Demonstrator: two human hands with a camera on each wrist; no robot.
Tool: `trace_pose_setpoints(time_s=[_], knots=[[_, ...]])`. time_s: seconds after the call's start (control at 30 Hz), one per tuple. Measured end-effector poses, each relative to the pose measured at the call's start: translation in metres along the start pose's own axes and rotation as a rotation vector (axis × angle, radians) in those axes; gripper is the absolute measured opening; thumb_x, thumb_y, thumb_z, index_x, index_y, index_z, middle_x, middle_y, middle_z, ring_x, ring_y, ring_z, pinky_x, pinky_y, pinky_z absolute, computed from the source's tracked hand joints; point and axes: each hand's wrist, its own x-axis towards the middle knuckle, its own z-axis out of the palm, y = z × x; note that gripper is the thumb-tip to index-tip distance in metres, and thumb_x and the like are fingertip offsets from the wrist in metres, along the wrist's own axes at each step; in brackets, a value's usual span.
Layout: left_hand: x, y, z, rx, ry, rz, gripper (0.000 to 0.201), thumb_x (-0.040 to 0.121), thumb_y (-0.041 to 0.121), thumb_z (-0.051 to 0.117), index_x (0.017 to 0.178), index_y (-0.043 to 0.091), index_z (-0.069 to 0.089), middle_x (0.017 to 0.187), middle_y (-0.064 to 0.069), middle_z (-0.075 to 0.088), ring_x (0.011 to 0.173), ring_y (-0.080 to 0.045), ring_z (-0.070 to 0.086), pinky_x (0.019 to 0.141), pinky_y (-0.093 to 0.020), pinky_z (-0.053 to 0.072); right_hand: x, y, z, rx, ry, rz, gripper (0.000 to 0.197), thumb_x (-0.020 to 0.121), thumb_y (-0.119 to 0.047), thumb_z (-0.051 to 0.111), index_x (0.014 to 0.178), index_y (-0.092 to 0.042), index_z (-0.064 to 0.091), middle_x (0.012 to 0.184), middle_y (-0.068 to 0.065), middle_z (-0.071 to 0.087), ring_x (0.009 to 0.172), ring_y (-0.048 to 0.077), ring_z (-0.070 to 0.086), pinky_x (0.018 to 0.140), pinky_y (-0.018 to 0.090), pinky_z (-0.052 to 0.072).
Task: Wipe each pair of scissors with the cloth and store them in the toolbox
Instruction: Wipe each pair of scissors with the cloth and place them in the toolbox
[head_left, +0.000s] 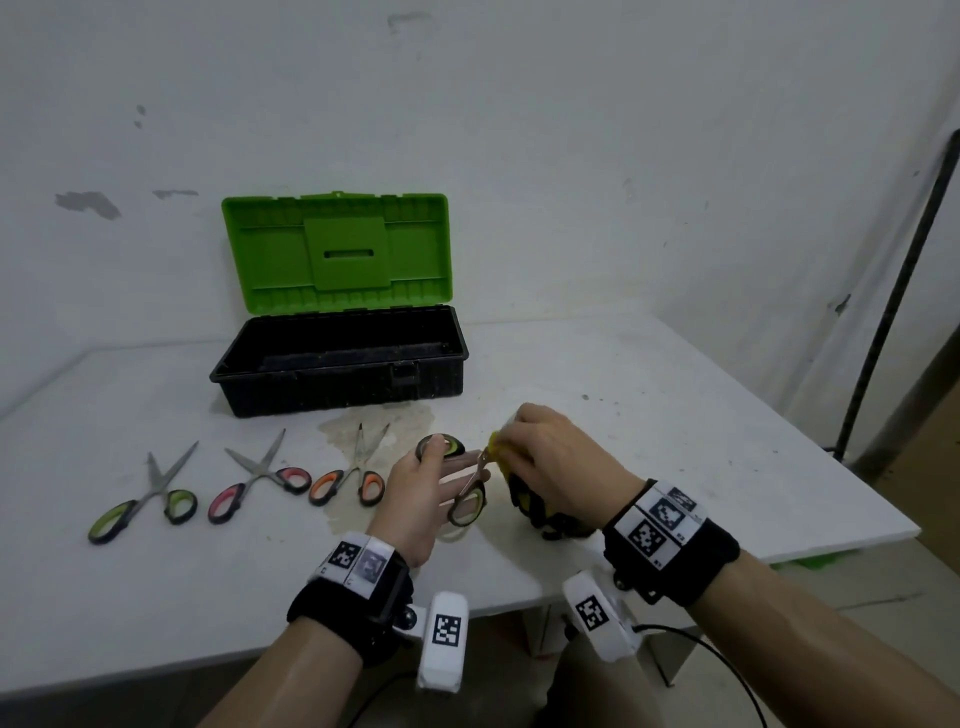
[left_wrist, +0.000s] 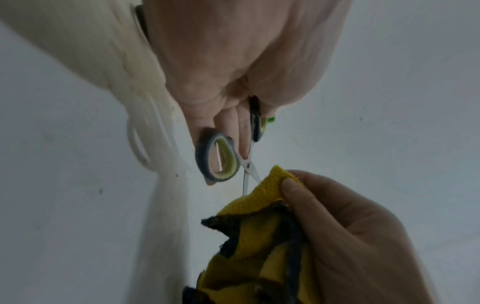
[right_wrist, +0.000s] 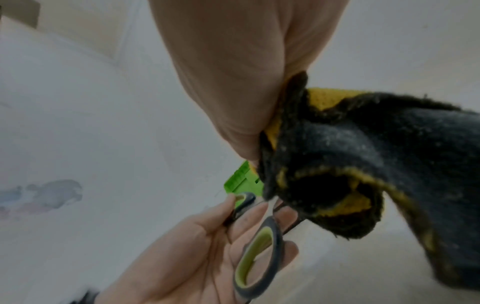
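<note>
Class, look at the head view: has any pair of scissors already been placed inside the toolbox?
No. The open toolbox shows only its bare black interior.

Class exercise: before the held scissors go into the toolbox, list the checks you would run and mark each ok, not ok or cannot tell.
1. Toolbox lid open: ok.
2. Left hand holds the green-handled scissors: ok.
3. Right hand grips the cloth on the blades: ok.
4. Blades wiped clean: cannot tell, cloth covers them.
5. Blades closed for storing: not ok, spread apart.
6. Three other pairs left on the table: ok.
</note>
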Motion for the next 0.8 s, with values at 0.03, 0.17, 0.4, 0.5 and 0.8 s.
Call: trace_pose_setpoints(time_s=[0.03, 0.17, 0.4, 0.5, 0.8], knots=[[0.0, 0.0, 0.0, -0.025, -0.007, -0.012, 0.037, 0.109, 0.037, 0.038, 0.122, 0.007, 0.054, 0.108, -0.009, 0.077, 0.098, -0.03, 0.075, 0.09, -0.048, 0.056, 0.001, 0.001, -0.003, 0.024, 0.021, 0.013, 0.023, 0.098, -0.023, 0.05, 0.106, -0.015, 0.07, 0.097, 0.004, 0.055, 0.092, 0.018, 0.051, 0.08, 0.028, 0.044], [0.003, 0.004, 0.005, -0.099, -0.008, -0.042, 0.034, 0.108, 0.035, 0.04, 0.114, 0.007, 0.059, 0.109, -0.014, 0.075, 0.096, -0.028, 0.075, 0.092, -0.051, 0.055, 0.0, -0.009, 0.008, 0.017, -0.012, 0.007, 0.023, 0.099, -0.022, 0.05, 0.103, -0.011, 0.07, 0.095, 0.007, 0.054, 0.091, 0.023, 0.052, 0.079, 0.034, 0.045], [0.003, -0.001, 0.003, -0.066, -0.024, -0.031, 0.036, 0.108, 0.034, 0.04, 0.116, 0.006, 0.06, 0.108, -0.013, 0.076, 0.097, -0.028, 0.075, 0.094, -0.052, 0.056, -0.007, -0.009, 0.009, 0.003, 0.008, -0.056, 0.024, 0.099, -0.023, 0.05, 0.098, -0.011, 0.07, 0.089, 0.006, 0.052, 0.084, 0.021, 0.051, 0.073, 0.031, 0.044], [0.002, -0.003, 0.009, -0.004, -0.03, -0.002, 0.036, 0.108, 0.035, 0.041, 0.119, 0.006, 0.061, 0.111, -0.013, 0.075, 0.096, -0.028, 0.075, 0.089, -0.05, 0.059, -0.002, -0.011, 0.013, -0.05, 0.018, -0.062, 0.024, 0.099, -0.022, 0.05, 0.094, -0.009, 0.07, 0.085, 0.006, 0.05, 0.079, 0.021, 0.049, 0.07, 0.033, 0.043], [0.003, -0.002, 0.008, 0.062, -0.03, 0.043, 0.035, 0.108, 0.033, 0.041, 0.117, 0.005, 0.06, 0.107, -0.017, 0.075, 0.094, -0.035, 0.074, 0.082, -0.049, 0.06, -0.004, -0.014, 0.017, -0.069, 0.031, -0.113, 0.02, 0.096, -0.018, 0.053, 0.089, -0.009, 0.068, 0.082, 0.006, 0.051, 0.076, 0.021, 0.048, 0.065, 0.03, 0.041]])
